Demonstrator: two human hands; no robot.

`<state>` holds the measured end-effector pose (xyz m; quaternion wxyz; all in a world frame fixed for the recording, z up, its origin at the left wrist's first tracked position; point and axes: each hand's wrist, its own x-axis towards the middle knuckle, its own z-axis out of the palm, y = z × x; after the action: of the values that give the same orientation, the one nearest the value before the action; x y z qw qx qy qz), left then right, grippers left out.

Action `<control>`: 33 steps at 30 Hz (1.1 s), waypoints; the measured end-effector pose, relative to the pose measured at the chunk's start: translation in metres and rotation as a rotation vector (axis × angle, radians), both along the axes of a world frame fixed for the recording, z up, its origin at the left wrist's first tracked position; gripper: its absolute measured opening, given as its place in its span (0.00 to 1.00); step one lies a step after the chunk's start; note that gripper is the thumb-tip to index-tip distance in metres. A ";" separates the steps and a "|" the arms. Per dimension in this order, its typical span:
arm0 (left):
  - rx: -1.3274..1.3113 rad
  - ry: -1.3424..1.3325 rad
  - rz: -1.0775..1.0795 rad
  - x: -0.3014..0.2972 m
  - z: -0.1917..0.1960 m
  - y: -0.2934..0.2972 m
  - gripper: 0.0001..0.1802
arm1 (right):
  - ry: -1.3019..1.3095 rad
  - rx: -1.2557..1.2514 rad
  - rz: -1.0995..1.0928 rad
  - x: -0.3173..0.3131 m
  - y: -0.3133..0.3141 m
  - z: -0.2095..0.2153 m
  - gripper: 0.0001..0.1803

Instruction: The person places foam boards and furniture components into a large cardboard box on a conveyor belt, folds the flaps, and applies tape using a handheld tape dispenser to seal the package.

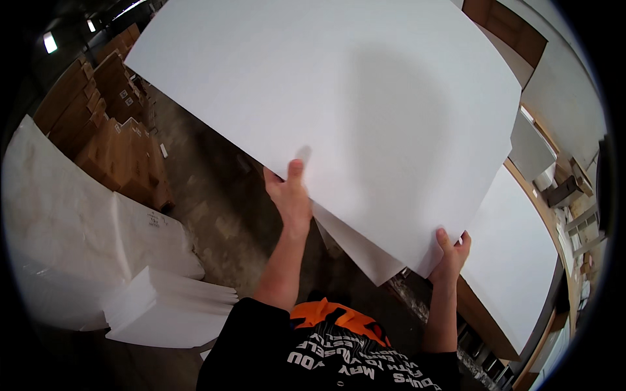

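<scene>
Sheet (pixel 339 111): large, white, lifted. Left hand (pixel 290 199) and right hand (pixel 450 254) fingers clamp its near edge, thumbs on top. Second sheet (pixel 358 247) beneath. Table (pixel 521 260) right of fingers.

Warehouse or workshop: stacked cardboard boxes (pixel 107 124), concrete floor (pixel 215 208), white sheet stacks (pixel 166 306), long worktable (pixel 515 260).

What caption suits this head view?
Left hand and right hand hold up big white sheets above a stack of white boards.

A large white sheet (pixel 339 111) is held up, tilted, another beneath.
</scene>
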<state>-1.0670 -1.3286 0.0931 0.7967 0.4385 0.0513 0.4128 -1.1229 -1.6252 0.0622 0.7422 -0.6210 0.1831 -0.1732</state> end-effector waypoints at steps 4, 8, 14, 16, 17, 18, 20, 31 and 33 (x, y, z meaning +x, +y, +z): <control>0.178 0.019 0.048 0.018 -0.027 0.069 0.43 | -0.044 0.199 0.220 0.052 0.017 0.025 0.28; 0.117 0.311 0.146 0.021 -0.027 0.141 0.22 | -0.170 0.196 0.189 0.123 0.019 0.005 0.29; -0.015 0.440 0.520 0.028 -0.026 0.295 0.24 | -0.179 0.108 0.046 0.248 0.047 0.029 0.28; -0.011 0.384 0.702 0.031 -0.026 0.362 0.29 | -0.196 0.126 -0.013 0.300 0.072 0.029 0.28; -0.030 0.393 0.799 0.028 -0.034 0.403 0.30 | -0.199 0.134 -0.037 0.326 0.085 0.023 0.28; 0.022 0.361 0.869 0.034 -0.030 0.432 0.30 | -0.210 0.130 -0.053 0.364 0.098 0.010 0.29; -0.014 0.418 0.994 0.039 -0.016 0.457 0.31 | -0.150 0.106 -0.136 0.422 0.140 -0.003 0.28; -0.111 0.419 1.262 0.073 0.049 0.562 0.32 | 0.352 -0.130 -0.020 0.558 0.350 -0.126 0.39; -0.159 0.330 1.233 0.081 0.049 0.582 0.32 | 0.401 -0.241 -0.088 0.552 0.353 -0.135 0.49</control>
<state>-0.9861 -0.7463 0.1416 0.4248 0.3256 0.4463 0.7171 -0.5708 -1.2722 -0.0731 0.6032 -0.7186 0.3316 -0.0990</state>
